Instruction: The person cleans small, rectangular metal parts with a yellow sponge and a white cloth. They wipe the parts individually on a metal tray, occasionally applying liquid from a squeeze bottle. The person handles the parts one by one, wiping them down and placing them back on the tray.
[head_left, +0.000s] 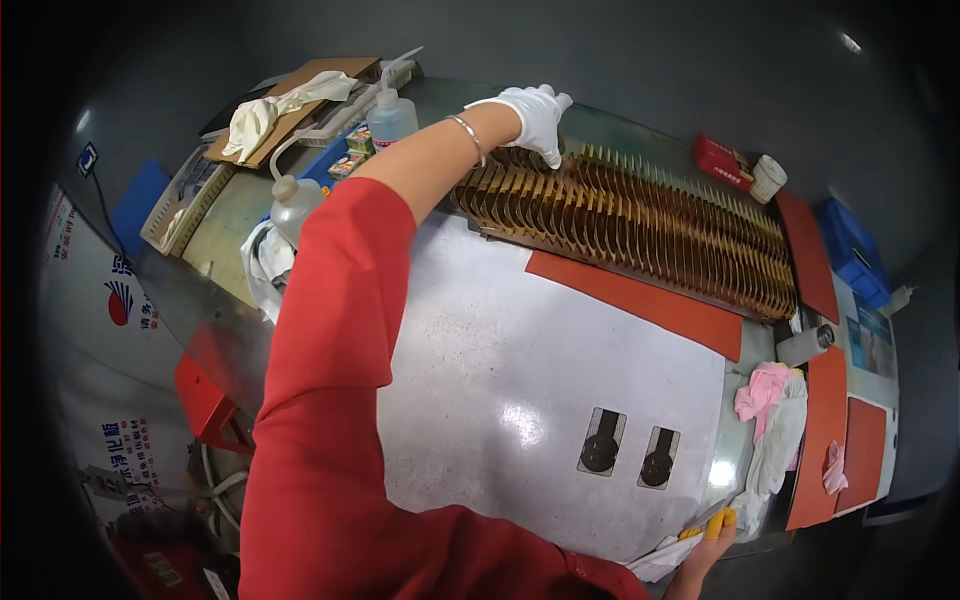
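Note:
My left hand [537, 118], in a white glove, reaches over the far left end of a long brown slotted rack [640, 235]. Its fingers are bent and the thumb points down at the rack; what lies between them is hidden. Many thin upright plates or dividers stand in a row along the rack. Low at the right, my right hand [708, 548] wears yellow finger covers and is closed on a white cloth [665, 557]. Two flat dark rectangular pieces [602, 441], each with a round black part, lie apart on the white sheet [480, 380].
Squeeze bottles [392, 118] and a cardboard sheet [300, 85] with a cloth stand at the far left. Orange-red mats [640, 305] lie beside the rack. At right are a capped bottle [805, 345], pink and grey cloths [775, 440] and a blue bin [853, 250]. A red stool [205, 405] stands left.

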